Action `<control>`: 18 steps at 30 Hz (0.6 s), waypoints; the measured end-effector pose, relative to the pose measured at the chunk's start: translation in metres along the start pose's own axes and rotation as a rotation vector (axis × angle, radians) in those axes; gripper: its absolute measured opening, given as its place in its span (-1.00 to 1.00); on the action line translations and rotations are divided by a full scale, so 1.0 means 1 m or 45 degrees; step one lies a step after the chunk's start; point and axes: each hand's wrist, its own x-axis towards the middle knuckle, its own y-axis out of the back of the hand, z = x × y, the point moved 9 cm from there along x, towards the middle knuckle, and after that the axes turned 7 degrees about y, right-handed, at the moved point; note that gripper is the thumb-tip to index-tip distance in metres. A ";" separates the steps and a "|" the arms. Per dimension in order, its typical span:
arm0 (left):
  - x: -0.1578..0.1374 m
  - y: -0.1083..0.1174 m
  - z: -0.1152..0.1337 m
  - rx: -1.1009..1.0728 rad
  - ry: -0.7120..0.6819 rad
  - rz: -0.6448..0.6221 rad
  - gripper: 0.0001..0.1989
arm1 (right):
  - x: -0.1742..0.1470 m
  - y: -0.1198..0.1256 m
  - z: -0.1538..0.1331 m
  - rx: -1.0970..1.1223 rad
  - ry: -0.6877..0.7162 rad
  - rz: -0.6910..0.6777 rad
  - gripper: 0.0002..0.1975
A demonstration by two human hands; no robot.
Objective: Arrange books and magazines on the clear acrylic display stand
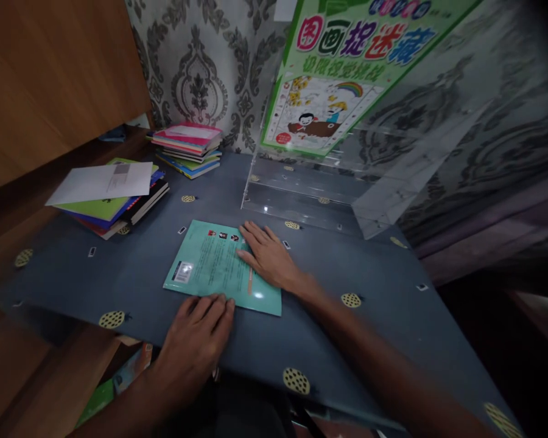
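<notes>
Teal book, one: lying flat at the centre of the frame on the table, its text, small pictures and barcode facing up, the barcode sitting toward the book's lower left corner. Hands, two, standing apart from each other, both touching the book. Right hand: lying palm down across the book's right side, fingers extending toward the top of the frame and the thumb spreading over the print. Left hand: resting its bent fingers at the book's lower edge; whether they are pinching that edge, one cannot tell. Table covering: grey-blue, carrying printed yellow pineapples. Clear plastic stand, one: occupying the upper right of the frame, beyond the right hand. Green book, one: standing upright at the stand, showing large coloured characters and a cartoon picture with a rainbow. Book stack, one: sitting at the upper left of centre, a pink cover topping it. Lower pile of books, one: sitting at the left, a white sheet or cover lying on top at a skew. Patterned wall: rising behind the table. Wooden panel: filling the upper left corner.
</notes>
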 end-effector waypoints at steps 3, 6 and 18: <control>0.012 -0.002 -0.004 -0.001 -0.036 0.025 -0.78 | -0.021 0.004 0.006 0.008 -0.076 0.061 -0.38; 0.026 -0.011 -0.014 0.046 -0.051 0.010 -0.66 | -0.028 0.006 0.007 -0.002 -0.099 0.069 -0.41; 0.028 -0.008 -0.004 0.311 -0.626 0.165 -0.68 | -0.037 0.016 0.001 0.070 -0.084 0.101 -0.35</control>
